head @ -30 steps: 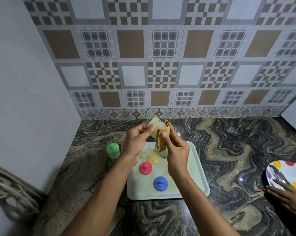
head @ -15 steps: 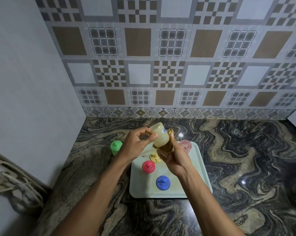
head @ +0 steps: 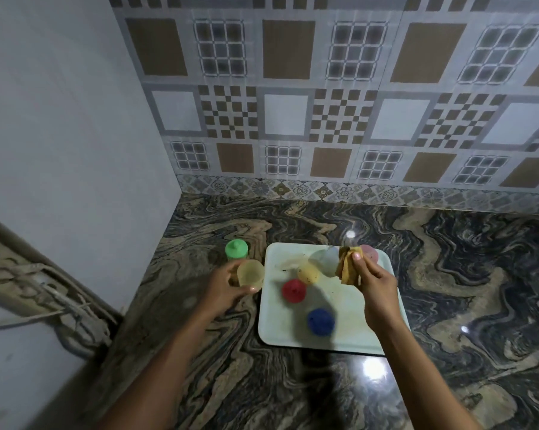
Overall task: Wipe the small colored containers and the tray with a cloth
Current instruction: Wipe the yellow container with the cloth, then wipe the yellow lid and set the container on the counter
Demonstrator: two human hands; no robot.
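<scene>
A pale green tray [head: 339, 339] lies on the marbled counter. On it stand a red container [head: 294, 291], a blue container [head: 320, 321], a yellow lid [head: 308, 273], a pink container [head: 369, 252] and a clear piece [head: 325, 257]. My left hand [head: 228, 285] grips a translucent yellowish container [head: 250, 273] just left of the tray, low over the counter. A green container [head: 236, 249] stands behind it. My right hand [head: 374, 282] pinches a folded tan cloth [head: 347, 265] above the tray's far half.
A tiled wall rises behind the counter and a plain white wall closes the left side. Grey cables [head: 44, 293] hang at the left edge. The marbled counter [head: 463, 290] stretches to the right of the tray.
My left hand has carried the yellowish container away from the cloth, left and down beside the green one. My right hand with the cloth has drawn right. The camera has tilted closer.
</scene>
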